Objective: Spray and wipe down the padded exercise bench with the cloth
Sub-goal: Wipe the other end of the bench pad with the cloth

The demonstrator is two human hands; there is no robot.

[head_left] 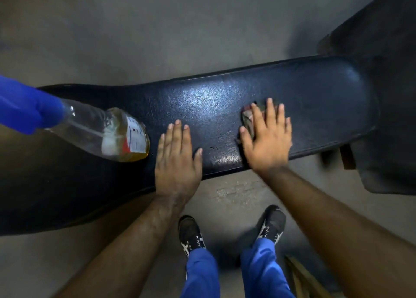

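A long dark blue padded bench (216, 104) runs across the view from left to right. A clear spray bottle (108, 133) with a blue trigger head and yellowish liquid stands on the pad at the left, seen from above. My left hand (177, 160) lies flat on the pad, fingers apart, holding nothing, just right of the bottle. My right hand (267, 137) presses flat on a small crumpled cloth (248, 117), which shows only at my fingertips and thumb side.
Grey concrete floor (157, 32) surrounds the bench. A dark padded machine part (387, 95) adjoins the bench's right end. My two feet in black shoes (234, 230) stand close to the bench's near edge. Wooden pieces (301, 275) lie at bottom right.
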